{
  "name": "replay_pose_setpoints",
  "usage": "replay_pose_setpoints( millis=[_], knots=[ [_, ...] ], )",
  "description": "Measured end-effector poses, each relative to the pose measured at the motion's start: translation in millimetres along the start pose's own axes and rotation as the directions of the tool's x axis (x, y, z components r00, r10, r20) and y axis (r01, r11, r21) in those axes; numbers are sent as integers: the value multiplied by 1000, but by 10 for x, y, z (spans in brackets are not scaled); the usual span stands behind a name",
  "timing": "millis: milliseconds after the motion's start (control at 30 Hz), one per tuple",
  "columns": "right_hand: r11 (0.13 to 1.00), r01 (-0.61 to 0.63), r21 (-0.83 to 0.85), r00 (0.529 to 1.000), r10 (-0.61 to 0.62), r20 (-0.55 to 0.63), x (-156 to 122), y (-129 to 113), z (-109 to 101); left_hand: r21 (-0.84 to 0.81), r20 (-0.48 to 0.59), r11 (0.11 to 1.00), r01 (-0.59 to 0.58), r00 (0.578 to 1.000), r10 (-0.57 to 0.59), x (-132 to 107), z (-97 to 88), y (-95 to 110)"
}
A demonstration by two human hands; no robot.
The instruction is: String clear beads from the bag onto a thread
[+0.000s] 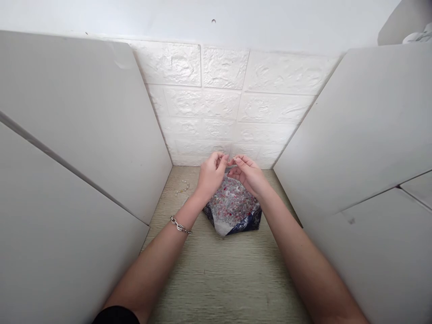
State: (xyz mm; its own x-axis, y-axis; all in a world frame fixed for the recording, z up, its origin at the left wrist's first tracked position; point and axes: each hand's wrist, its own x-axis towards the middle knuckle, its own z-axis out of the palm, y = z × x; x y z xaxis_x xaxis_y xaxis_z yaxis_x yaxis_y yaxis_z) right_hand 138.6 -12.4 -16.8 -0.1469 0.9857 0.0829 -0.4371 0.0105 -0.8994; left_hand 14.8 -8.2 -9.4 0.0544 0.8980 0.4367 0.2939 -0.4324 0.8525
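Observation:
My left hand (213, 172) is closed in a pinch, thumb against the bent fingers. Whatever it may hold is too small to make out. Close beside it, my right hand (249, 174) pinches thumb and forefinger together at a tiny pale speck, its other fingers curled loosely below. Both hands are raised over the far part of an opened pouch (248, 223) with a dark blue patterned outside. Many small beads (232, 200), clear, pink and red, fill the pouch. A short strand of pale beads (182, 187) lies on the tabletop to the left.
The wood-grain tabletop (216, 279) is closed in by a grey-white panel (84, 112) on the left and another panel (354, 130) on the right. A white brick-textured wall (222, 101) stands at the back. A silver chain bracelet (180, 226) circles my left wrist.

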Motion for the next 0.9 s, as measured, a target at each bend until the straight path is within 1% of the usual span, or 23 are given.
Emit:
replay_pose_setpoints(
  millis=[467, 600, 700, 767, 833, 900],
  knots=[
    [1000, -2, -30, 1000, 2, 12, 17, 31, -18, -5, 35, 1000, -6, 999, 6, -10, 4, -8],
    [998, 10, -67, 1000, -9, 12, 20, 36, -21, 11, 47, 1000, 6, 999, -7, -12, 4, -13],
    [991, 33, -130, 999, -31, 11, 30, 42, -22, 24, 59, 999, 42, 997, -43, -7, 8, -13],
    [980, 57, -188, 998, -56, 15, 40, 49, -23, -3, 72, 996, 84, 994, -84, 3, 11, -11],
    [968, 87, -237, 996, -84, 21, 48, 55, -20, -75, 100, 987, 141, 986, -133, 16, 13, -6],
    [957, 116, -267, 993, -115, 19, 51, 57, -13, -169, 152, 963, 210, 971, -185, 29, 13, 3]
  ],
)
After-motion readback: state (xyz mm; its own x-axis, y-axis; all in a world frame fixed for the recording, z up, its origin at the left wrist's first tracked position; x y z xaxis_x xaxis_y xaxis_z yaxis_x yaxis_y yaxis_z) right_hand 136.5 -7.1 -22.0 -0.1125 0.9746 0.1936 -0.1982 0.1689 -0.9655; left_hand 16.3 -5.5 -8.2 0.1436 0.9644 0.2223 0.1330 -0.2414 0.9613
